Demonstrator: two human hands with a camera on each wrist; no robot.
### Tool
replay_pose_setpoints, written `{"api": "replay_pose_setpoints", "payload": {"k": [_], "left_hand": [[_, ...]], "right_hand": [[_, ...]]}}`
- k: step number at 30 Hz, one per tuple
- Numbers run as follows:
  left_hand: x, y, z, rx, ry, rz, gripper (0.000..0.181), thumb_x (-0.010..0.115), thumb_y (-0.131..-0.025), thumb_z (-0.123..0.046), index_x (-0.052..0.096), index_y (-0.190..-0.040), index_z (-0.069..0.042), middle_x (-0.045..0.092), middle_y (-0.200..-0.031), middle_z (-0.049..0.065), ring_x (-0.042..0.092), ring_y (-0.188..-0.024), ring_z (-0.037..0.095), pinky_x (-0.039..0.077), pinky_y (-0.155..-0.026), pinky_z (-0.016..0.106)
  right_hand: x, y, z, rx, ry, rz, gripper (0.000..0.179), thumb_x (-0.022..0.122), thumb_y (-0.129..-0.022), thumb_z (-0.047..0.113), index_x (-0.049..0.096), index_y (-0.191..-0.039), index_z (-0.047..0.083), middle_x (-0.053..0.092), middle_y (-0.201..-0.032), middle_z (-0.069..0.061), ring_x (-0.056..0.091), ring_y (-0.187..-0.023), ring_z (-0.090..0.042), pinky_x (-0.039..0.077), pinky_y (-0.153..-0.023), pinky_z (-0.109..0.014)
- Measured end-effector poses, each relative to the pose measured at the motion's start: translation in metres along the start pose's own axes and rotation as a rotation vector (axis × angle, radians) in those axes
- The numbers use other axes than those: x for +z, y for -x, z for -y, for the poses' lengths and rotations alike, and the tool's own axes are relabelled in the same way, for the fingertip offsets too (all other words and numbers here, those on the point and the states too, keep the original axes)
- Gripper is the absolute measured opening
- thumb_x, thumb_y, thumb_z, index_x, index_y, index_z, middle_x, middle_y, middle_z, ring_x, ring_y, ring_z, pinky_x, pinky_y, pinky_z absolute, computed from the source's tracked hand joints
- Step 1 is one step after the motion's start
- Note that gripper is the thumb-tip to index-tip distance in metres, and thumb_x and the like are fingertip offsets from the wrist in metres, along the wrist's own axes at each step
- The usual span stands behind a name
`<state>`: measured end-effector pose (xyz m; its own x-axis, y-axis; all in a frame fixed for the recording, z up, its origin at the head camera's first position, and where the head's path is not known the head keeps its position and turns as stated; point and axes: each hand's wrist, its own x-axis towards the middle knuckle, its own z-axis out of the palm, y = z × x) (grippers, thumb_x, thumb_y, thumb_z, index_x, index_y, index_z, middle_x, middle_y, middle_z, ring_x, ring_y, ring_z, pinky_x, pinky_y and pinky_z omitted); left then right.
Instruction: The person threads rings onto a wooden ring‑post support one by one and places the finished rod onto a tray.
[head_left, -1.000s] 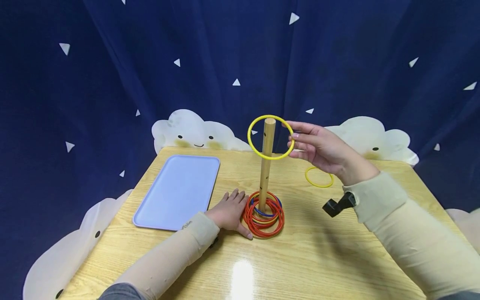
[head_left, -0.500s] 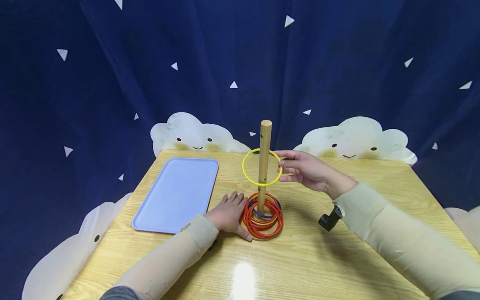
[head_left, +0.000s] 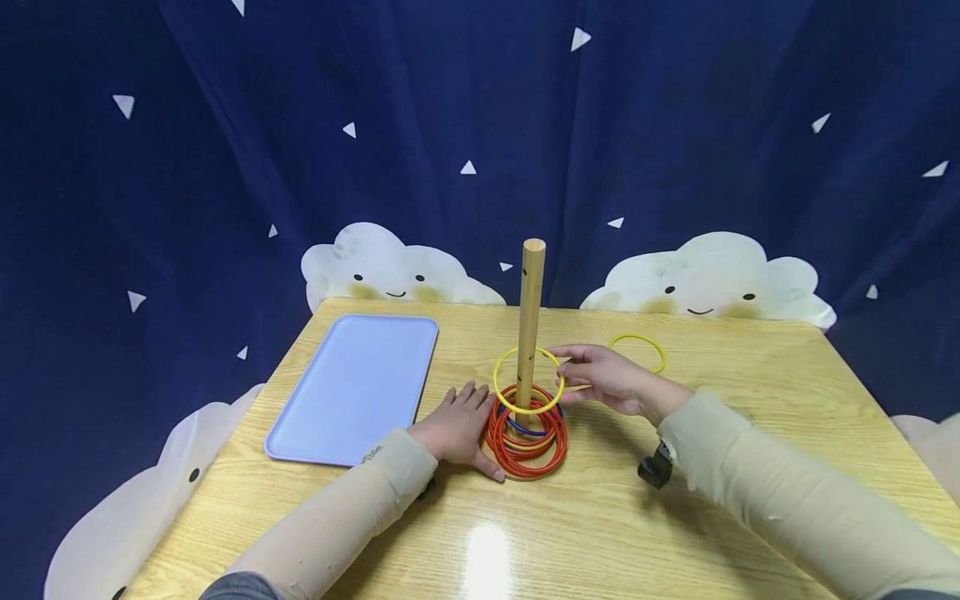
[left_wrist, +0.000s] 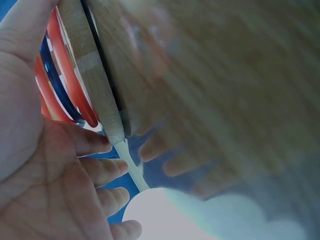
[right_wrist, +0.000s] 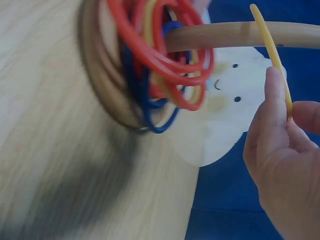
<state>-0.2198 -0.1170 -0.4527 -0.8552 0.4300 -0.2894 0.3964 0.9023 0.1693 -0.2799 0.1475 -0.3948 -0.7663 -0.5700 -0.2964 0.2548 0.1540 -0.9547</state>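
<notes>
A wooden post [head_left: 529,312] stands upright on a round wooden base [left_wrist: 94,72]. Several red rings [right_wrist: 141,47], blue rings [right_wrist: 146,100] and yellowish rings lie stacked round its foot. My right hand [head_left: 611,380] pinches a thin yellow ring [right_wrist: 270,45] at its right side, between thumb and fingers. That ring encircles the lower post, tilted, a little above the stack. On the left, my left hand [head_left: 457,427] rests beside the base with fingers spread and straight; in the left wrist view its fingers lie at the base's edge.
Another yellow ring [head_left: 651,342] lies on the wooden table [head_left: 660,542] behind my right hand. A shallow pale-blue tray [head_left: 356,387] sits at the left. Beyond the table's far edge hangs a dark blue curtain [head_left: 465,92] with white triangles and clouds.
My right hand has carried the yellow ring down from the post's top to just above the stack. The left hand has stayed in place.
</notes>
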Motion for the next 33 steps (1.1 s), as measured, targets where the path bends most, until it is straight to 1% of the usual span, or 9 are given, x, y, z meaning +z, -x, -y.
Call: {"api": "replay_pose_setpoints", "payload": {"k": [2,7,11,14,17,21,29,33], "left_hand": [[0.002,-0.002,0.000,-0.006,-0.003,0.006,0.132,0.080,-0.070,-0.077,0.023,-0.165,-0.005,0.019,-0.170,0.017,0.009,-0.157,0.035,0.010,-0.125,0.052],[0.003,-0.003,0.001,-0.008,0.002,0.014,0.132,0.080,-0.070,-0.077,0.023,-0.165,-0.005,0.018,-0.170,0.017,0.007,-0.157,0.035,0.010,-0.125,0.053],[0.002,-0.003,0.001,-0.007,0.001,0.022,0.132,0.079,-0.071,-0.077,0.021,-0.166,-0.006,0.017,-0.170,0.016,0.006,-0.157,0.034,0.009,-0.125,0.052],[0.002,-0.002,0.000,-0.004,0.004,0.015,0.132,0.080,-0.070,-0.077,0.022,-0.165,-0.006,0.018,-0.170,0.016,0.007,-0.157,0.035,0.010,-0.125,0.053],[0.001,-0.002,0.000,0.006,0.001,-0.002,0.131,0.081,-0.070,-0.076,0.025,-0.164,-0.005,0.022,-0.169,0.018,0.011,-0.157,0.037,0.013,-0.125,0.054],[0.000,-0.001,-0.001,0.018,-0.005,-0.020,0.130,0.082,-0.069,-0.075,0.027,-0.163,-0.003,0.024,-0.167,0.019,0.014,-0.156,0.039,0.016,-0.124,0.056],[0.000,-0.001,0.000,0.011,-0.005,-0.011,0.131,0.080,-0.069,-0.077,0.025,-0.164,-0.005,0.022,-0.168,0.018,0.012,-0.156,0.038,0.015,-0.124,0.055],[0.000,-0.001,0.000,0.012,-0.007,-0.006,0.131,0.079,-0.070,-0.078,0.025,-0.164,-0.005,0.022,-0.169,0.018,0.011,-0.156,0.037,0.015,-0.124,0.054]], "right_hand": [[0.001,0.000,-0.006,-0.003,0.021,0.011,0.051,0.042,-0.109,0.000,0.030,-0.157,-0.010,0.051,-0.107,-0.012,0.057,-0.099,-0.020,0.059,-0.089,-0.035],[0.004,0.001,-0.017,-0.013,0.078,0.029,0.051,0.044,-0.108,-0.001,0.031,-0.155,-0.013,0.049,-0.105,-0.010,0.053,-0.095,-0.018,0.060,-0.083,-0.032],[0.006,0.001,-0.022,-0.010,0.131,0.026,0.049,0.044,-0.107,-0.002,0.035,-0.153,-0.014,0.050,-0.103,-0.010,0.056,-0.090,-0.016,0.061,-0.079,-0.031],[0.006,-0.001,-0.025,-0.001,0.180,0.029,0.046,0.044,-0.107,-0.003,0.038,-0.151,-0.014,0.054,-0.103,-0.014,0.060,-0.084,-0.016,0.061,-0.075,-0.030],[0.006,-0.002,-0.027,0.002,0.230,0.034,0.043,0.045,-0.107,-0.002,0.043,-0.148,-0.013,0.057,-0.104,-0.016,0.062,-0.078,-0.016,0.060,-0.073,-0.030],[0.006,-0.002,-0.029,-0.008,0.285,0.033,0.040,0.047,-0.106,-0.001,0.047,-0.145,-0.014,0.057,-0.102,-0.015,0.061,-0.077,-0.016,0.060,-0.072,-0.032],[0.003,-0.005,-0.030,-0.005,0.286,0.039,0.039,0.047,-0.106,-0.001,0.049,-0.142,-0.014,0.059,-0.102,-0.014,0.063,-0.080,-0.017,0.060,-0.074,-0.032],[-0.004,-0.005,-0.030,-0.003,0.262,0.026,0.039,0.047,-0.106,0.000,0.047,-0.142,-0.015,0.057,-0.103,-0.015,0.062,-0.084,-0.017,0.059,-0.076,-0.032]]}}
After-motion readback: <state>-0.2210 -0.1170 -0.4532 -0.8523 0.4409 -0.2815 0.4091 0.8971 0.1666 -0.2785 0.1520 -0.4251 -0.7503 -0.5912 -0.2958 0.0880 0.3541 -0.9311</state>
